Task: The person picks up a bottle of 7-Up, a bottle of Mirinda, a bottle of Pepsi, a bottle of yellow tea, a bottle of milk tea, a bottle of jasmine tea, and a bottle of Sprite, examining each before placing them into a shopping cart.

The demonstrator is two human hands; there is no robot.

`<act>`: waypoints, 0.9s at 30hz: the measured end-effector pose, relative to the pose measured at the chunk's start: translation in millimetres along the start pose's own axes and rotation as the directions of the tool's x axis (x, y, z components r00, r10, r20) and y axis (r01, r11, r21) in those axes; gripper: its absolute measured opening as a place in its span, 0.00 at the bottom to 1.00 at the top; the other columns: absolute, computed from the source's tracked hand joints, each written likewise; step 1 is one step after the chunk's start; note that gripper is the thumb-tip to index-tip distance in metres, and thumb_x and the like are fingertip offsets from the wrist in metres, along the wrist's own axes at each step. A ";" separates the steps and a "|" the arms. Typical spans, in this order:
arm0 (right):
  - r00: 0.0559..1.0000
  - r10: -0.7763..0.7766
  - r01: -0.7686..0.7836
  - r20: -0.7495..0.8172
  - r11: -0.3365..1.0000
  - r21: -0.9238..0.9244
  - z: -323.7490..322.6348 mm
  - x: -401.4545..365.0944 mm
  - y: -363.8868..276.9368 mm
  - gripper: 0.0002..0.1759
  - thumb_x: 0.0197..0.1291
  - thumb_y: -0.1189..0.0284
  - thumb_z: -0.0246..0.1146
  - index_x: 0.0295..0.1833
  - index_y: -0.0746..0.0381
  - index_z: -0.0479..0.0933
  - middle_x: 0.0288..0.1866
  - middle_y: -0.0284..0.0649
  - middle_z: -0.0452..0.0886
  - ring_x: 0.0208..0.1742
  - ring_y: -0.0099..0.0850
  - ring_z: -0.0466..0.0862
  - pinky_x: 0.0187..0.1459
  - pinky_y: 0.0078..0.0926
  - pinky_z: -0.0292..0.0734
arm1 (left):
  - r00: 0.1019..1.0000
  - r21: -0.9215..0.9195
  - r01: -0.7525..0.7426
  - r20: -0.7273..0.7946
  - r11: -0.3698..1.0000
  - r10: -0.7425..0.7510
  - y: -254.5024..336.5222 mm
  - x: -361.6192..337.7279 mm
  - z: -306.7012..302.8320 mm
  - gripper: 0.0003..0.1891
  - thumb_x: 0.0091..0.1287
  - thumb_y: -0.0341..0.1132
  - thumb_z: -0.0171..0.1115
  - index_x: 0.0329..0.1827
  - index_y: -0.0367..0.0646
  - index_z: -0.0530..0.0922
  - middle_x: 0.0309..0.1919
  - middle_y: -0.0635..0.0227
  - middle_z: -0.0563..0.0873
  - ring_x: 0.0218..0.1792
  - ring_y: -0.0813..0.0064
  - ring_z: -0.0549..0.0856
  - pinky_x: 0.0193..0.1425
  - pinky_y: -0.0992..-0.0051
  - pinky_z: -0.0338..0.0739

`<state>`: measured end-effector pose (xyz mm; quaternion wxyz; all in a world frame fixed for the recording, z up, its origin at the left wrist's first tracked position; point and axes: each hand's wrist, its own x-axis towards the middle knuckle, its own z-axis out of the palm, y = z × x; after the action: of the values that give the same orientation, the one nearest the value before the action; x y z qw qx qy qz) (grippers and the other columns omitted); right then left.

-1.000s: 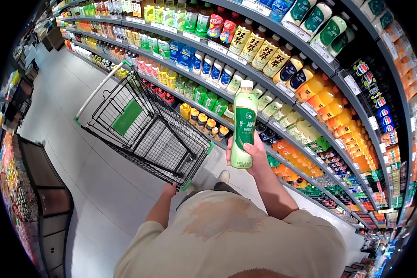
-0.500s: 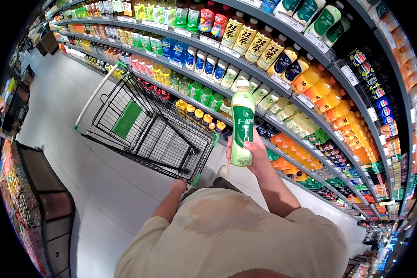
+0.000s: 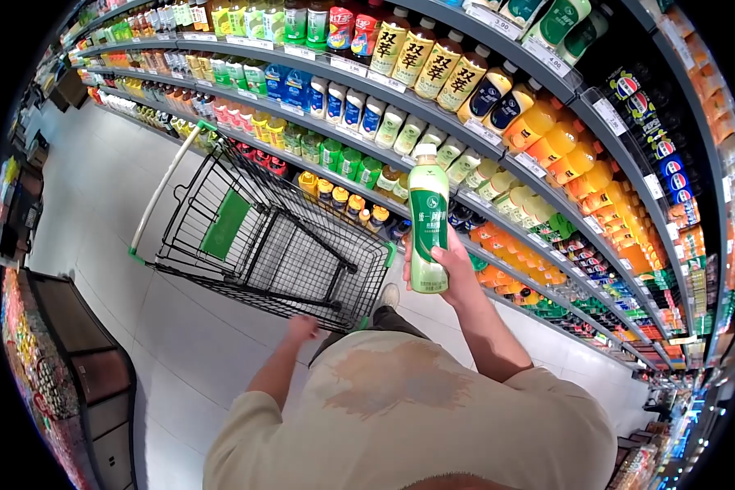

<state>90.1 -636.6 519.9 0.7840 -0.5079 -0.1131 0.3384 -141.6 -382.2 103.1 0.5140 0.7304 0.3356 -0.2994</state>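
Note:
My right hand [image 3: 459, 268] is wrapped round a drink bottle [image 3: 429, 220] with pale green contents, a dark green label and a white cap. The bottle is upright in front of my chest, its label facing me, with my thumb across the lower front. My left hand [image 3: 304, 328] is low beside the near side of the shopping cart [image 3: 278, 306]. Its fingers are small and blurred in this view. The cart has black wire sides, green corners and a green panel [image 3: 227, 224], and its basket shows bare wire mesh.
Long store shelves [image 3: 539, 163] packed with bottled drinks curve along the far side and the right. A dark display stand [image 3: 90, 359] with colourful packets is at the left. Pale floor tiles [image 3: 188, 343] lie between, and my shoe [image 3: 390, 296] is beside the cart.
My left hand has shifted left and slightly away from the cart's corner. The shelves have slid left in view, and the cart's near end sits slightly further right. The bottle stays in my right hand.

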 end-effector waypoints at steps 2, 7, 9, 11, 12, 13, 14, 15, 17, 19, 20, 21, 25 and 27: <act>1.000 0.014 -0.014 -0.021 1.000 -0.014 -4.0 -0.5 0.6 0.38 0.58 0.56 0.68 0.67 0.60 0.59 0.44 0.50 0.78 0.36 0.43 0.87 0.31 0.40 0.87 | 0.893 -0.163 -0.056 -0.450 0.985 -0.023 -11.4 -6.2 -61.0 0.20 0.69 0.47 0.61 0.33 0.36 0.86 0.27 0.60 0.89 0.27 0.68 0.89 0.36 0.66 0.83; 1.000 -0.005 0.005 -0.013 1.000 -0.029 -12.1 0.4 11.0 0.37 0.62 0.55 0.65 0.68 0.60 0.57 0.44 0.52 0.79 0.36 0.43 0.86 0.30 0.39 0.88 | 0.590 0.091 0.165 -0.807 0.982 -0.024 -16.1 -21.1 -171.7 0.16 0.64 0.45 0.68 0.36 0.38 0.84 0.31 0.54 0.89 0.37 0.53 0.88 0.44 0.57 0.82; 1.000 -0.002 0.002 0.004 1.000 -0.024 -13.0 1.6 14.9 0.37 0.63 0.55 0.65 0.68 0.60 0.57 0.45 0.52 0.79 0.36 0.43 0.87 0.31 0.39 0.88 | 0.683 0.188 0.190 -0.730 0.964 0.008 -14.5 -19.7 -185.9 0.10 0.63 0.38 0.67 0.36 0.40 0.81 0.36 0.55 0.88 0.42 0.51 0.87 0.48 0.56 0.82; 1.000 -0.002 0.003 0.012 1.000 -0.018 -14.9 2.7 19.3 0.37 0.63 0.56 0.65 0.69 0.60 0.57 0.45 0.52 0.79 0.37 0.42 0.87 0.31 0.39 0.88 | 0.696 0.206 0.243 -0.718 0.948 -0.022 -9.8 -13.4 -181.7 0.07 0.62 0.35 0.66 0.37 0.41 0.80 0.37 0.55 0.88 0.44 0.50 0.87 0.49 0.56 0.81; 1.000 0.012 -0.013 0.014 1.000 0.026 -17.0 2.4 22.1 0.36 0.64 0.60 0.65 0.71 0.59 0.57 0.45 0.51 0.80 0.37 0.43 0.87 0.33 0.39 0.87 | 0.704 0.223 0.291 -0.708 0.930 -0.051 -7.4 -10.8 -176.2 0.05 0.62 0.31 0.64 0.37 0.42 0.79 0.38 0.54 0.87 0.46 0.49 0.87 0.49 0.56 0.81; 0.999 0.029 -0.030 0.017 0.997 0.069 -18.7 2.0 24.5 0.36 0.65 0.64 0.66 0.73 0.58 0.56 0.45 0.51 0.80 0.38 0.43 0.87 0.36 0.40 0.86 | 0.691 0.209 0.288 -0.721 0.935 -0.051 -6.5 -9.1 -170.6 0.05 0.62 0.28 0.59 0.39 0.43 0.79 0.39 0.52 0.87 0.46 0.47 0.86 0.50 0.56 0.80; 0.999 0.040 -0.041 0.015 0.997 0.069 -19.2 1.3 26.4 0.36 0.65 0.64 0.66 0.73 0.58 0.56 0.45 0.51 0.80 0.38 0.43 0.87 0.36 0.40 0.86 | 0.694 0.206 0.295 -0.717 0.933 -0.061 -7.2 -9.0 -166.5 0.05 0.62 0.28 0.59 0.39 0.43 0.79 0.39 0.52 0.87 0.46 0.47 0.86 0.50 0.56 0.80; 0.999 0.041 -0.042 0.011 0.998 0.044 -19.3 1.7 28.3 0.35 0.65 0.62 0.65 0.72 0.58 0.57 0.46 0.51 0.80 0.38 0.44 0.87 0.34 0.39 0.87 | 0.705 0.197 0.254 -0.708 0.947 -0.042 -7.0 -10.8 -164.3 0.05 0.61 0.28 0.59 0.39 0.42 0.79 0.39 0.51 0.87 0.45 0.46 0.85 0.49 0.55 0.80; 0.998 0.052 -0.051 -0.021 0.998 0.043 -18.0 3.2 33.0 0.35 0.65 0.59 0.65 0.70 0.57 0.57 0.46 0.52 0.79 0.37 0.44 0.86 0.32 0.39 0.87 | 0.740 0.213 0.201 -0.673 0.956 -0.006 -6.1 -17.5 -163.8 0.04 0.61 0.28 0.56 0.36 0.41 0.77 0.37 0.50 0.86 0.43 0.44 0.85 0.46 0.51 0.78; 0.998 0.065 -0.065 0.010 0.993 0.095 -20.4 2.8 37.5 0.32 0.67 0.64 0.63 0.71 0.57 0.57 0.46 0.52 0.79 0.38 0.44 0.87 0.32 0.39 0.87 | 0.712 0.209 0.146 -0.701 0.967 0.043 -15.2 -13.6 -153.5 0.03 0.60 0.28 0.56 0.35 0.41 0.77 0.36 0.49 0.86 0.42 0.43 0.84 0.45 0.50 0.78; 0.997 0.068 -0.072 0.030 0.987 0.141 -20.8 2.2 41.2 0.31 0.68 0.68 0.60 0.72 0.57 0.56 0.46 0.51 0.79 0.38 0.44 0.87 0.33 0.39 0.87 | 0.685 0.216 0.080 -0.721 0.973 0.104 -21.7 -10.6 -148.1 0.03 0.59 0.28 0.57 0.35 0.41 0.76 0.35 0.49 0.85 0.41 0.43 0.84 0.44 0.49 0.77; 0.998 0.065 -0.067 0.015 0.987 0.144 -18.2 2.5 43.4 0.29 0.69 0.68 0.59 0.71 0.57 0.57 0.46 0.50 0.79 0.38 0.44 0.87 0.33 0.38 0.87 | 0.665 0.211 0.087 -0.740 0.974 0.101 -20.8 -11.0 -142.3 0.03 0.59 0.28 0.56 0.34 0.41 0.76 0.34 0.48 0.85 0.40 0.42 0.84 0.43 0.49 0.76; 0.992 0.113 -0.119 0.049 0.982 0.148 -17.1 7.1 54.2 0.32 0.69 0.69 0.59 0.74 0.57 0.56 0.46 0.50 0.79 0.38 0.41 0.88 0.38 0.39 0.88 | 0.834 0.368 0.139 -0.544 0.919 0.092 -25.9 2.6 -131.2 0.09 0.62 0.32 0.58 0.42 0.38 0.80 0.37 0.48 0.87 0.41 0.46 0.86 0.46 0.51 0.79; 0.986 0.166 -0.168 0.035 0.983 0.070 -18.2 8.7 67.4 0.34 0.68 0.70 0.60 0.76 0.57 0.55 0.46 0.49 0.79 0.38 0.40 0.87 0.38 0.39 0.88 | 0.986 0.328 0.128 -0.145 0.936 -0.084 32.5 -28.5 -129.0 0.20 0.65 0.43 0.62 0.53 0.36 0.81 0.45 0.50 0.87 0.44 0.55 0.88 0.49 0.59 0.83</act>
<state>78.1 -626.9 451.2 0.7691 -0.4818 -0.0692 0.4142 -120.7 -272.6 181.0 0.3422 0.8061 0.3509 -0.3317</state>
